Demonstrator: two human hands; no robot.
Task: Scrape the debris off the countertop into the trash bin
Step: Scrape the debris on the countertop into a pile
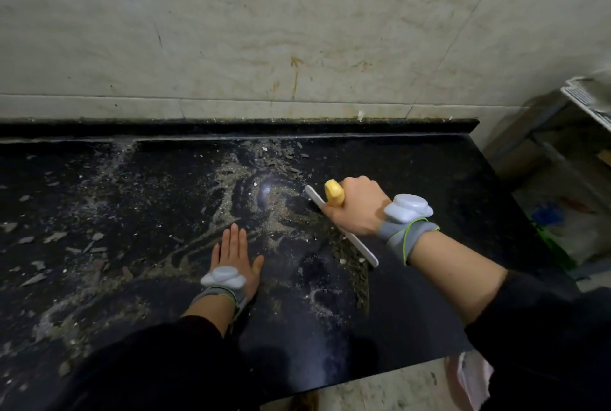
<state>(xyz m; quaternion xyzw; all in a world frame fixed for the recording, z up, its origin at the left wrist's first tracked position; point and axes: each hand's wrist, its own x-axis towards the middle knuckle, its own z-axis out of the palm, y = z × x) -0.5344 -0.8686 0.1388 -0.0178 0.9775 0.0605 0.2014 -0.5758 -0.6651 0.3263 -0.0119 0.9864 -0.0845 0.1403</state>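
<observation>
– While the right hand point(358, 209) clenches round the scraper's point(363, 250) yellow handle, where does its blade sit?
– On edge, touching the black desk point(446, 185), with crumbly debris point(353, 266) heaped just left of the scraper, against the blade.
– And the left hand point(235, 256)?
– Released, palm flat on the desk, fingers straight, well left of the scraper. More debris lies scattered beyond the scraper, toward the tiled wall point(297, 30).

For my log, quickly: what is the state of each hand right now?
Left hand: open, fingers straight, flat on the countertop.
Right hand: closed, gripping the scraper by its yellow handle.
</observation>
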